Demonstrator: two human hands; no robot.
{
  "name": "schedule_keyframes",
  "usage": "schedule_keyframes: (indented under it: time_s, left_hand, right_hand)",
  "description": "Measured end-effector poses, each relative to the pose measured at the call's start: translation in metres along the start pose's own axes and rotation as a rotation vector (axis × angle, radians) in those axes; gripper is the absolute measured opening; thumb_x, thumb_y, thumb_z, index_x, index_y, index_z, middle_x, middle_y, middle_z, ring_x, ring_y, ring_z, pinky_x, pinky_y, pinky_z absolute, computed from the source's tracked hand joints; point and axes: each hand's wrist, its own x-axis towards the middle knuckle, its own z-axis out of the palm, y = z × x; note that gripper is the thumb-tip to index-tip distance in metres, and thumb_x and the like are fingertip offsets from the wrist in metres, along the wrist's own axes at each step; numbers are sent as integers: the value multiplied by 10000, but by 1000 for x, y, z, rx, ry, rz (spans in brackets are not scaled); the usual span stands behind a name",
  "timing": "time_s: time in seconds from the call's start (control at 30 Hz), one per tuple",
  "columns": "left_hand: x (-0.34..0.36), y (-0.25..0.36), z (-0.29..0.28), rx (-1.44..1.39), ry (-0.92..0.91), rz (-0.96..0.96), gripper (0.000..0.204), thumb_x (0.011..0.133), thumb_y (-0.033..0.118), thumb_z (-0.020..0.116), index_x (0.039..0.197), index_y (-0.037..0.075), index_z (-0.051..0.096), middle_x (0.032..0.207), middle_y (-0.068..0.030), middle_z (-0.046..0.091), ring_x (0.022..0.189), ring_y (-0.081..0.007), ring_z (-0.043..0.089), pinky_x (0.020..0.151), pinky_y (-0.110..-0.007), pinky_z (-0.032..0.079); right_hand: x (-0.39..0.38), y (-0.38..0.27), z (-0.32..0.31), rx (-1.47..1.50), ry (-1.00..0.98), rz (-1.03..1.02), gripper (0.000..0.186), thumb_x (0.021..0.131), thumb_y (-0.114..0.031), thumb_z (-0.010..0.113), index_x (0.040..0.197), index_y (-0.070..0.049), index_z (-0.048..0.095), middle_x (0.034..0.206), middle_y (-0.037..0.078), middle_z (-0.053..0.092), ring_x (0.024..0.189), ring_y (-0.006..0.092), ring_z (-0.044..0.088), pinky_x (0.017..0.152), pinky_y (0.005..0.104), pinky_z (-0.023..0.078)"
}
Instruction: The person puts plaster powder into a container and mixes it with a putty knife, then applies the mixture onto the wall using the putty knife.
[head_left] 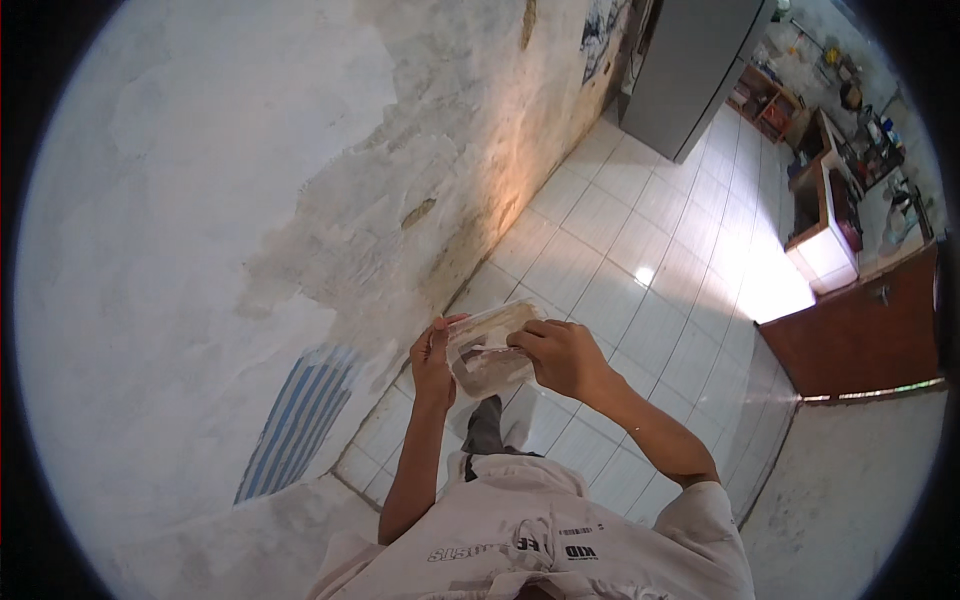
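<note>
Our left hand (432,352) pinches the left edge of a small clear plastic bag (490,352) between thumb and fingers, and our right hand (562,357) closes over its right side, fingers curled onto the top. We hold the bag in the air at chest height, between the 2 hands, above the white tiled floor (640,260).

To handle it well, we judge that the grip should stay at the edges, so the thin film does not crumple and the contents do not spill. Both hands should pull evenly; a hard tug on 1 side could tear it. Keeping the bag level seems wise, since we cannot tell whether its mouth is sealed.

The bag is thin, glossy and see-through, roughly rectangular, with something pale brown and grainy inside; what it is we cannot tell. The floor tiles are smooth, square and shiny, catching a bright glare. The wall (200,250) on our left is rough plaster, flaking in patches. A striped blue and white cloth (300,420) hangs against it. A grey cabinet (690,70) stands far off, flat and matte.
</note>
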Motion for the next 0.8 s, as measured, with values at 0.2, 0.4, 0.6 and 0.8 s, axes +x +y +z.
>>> schedule_keyframes:
  time_s: [0.2,0.4,0.6,0.8]
  left_hand:
    - [-36,-25,-26,-34,95,-148,465,973,399,547,1056,-47,653,958,-119,684,843,-208,672,763,-342,561]
    - [-52,-16,-44,41,-39,-369,474,968,405,554,1081,-46,649,965,-132,683,859,-216,671,765,-350,559]
    - [-53,-11,-76,13,-78,-447,509,952,430,567,1106,-49,637,985,-148,682,858,-218,672,758,-353,559]
    - [-55,21,-118,-18,-100,-473,518,975,429,520,1136,-54,610,1029,-155,667,878,-223,664,773,-362,563]
  right_hand:
    - [-44,-25,18,96,-240,143,252,700,-57,654,949,-83,678,896,78,687,796,285,671,692,394,545]
    - [-49,-25,25,294,-332,168,355,663,-18,644,1016,1,672,811,170,681,709,332,644,665,389,514]
    - [-30,-46,29,441,-384,54,399,651,-38,655,1038,56,663,787,224,666,635,305,620,621,362,488]
    - [8,-68,63,625,-495,-7,313,684,-71,674,959,76,653,731,197,652,594,233,567,584,354,449]
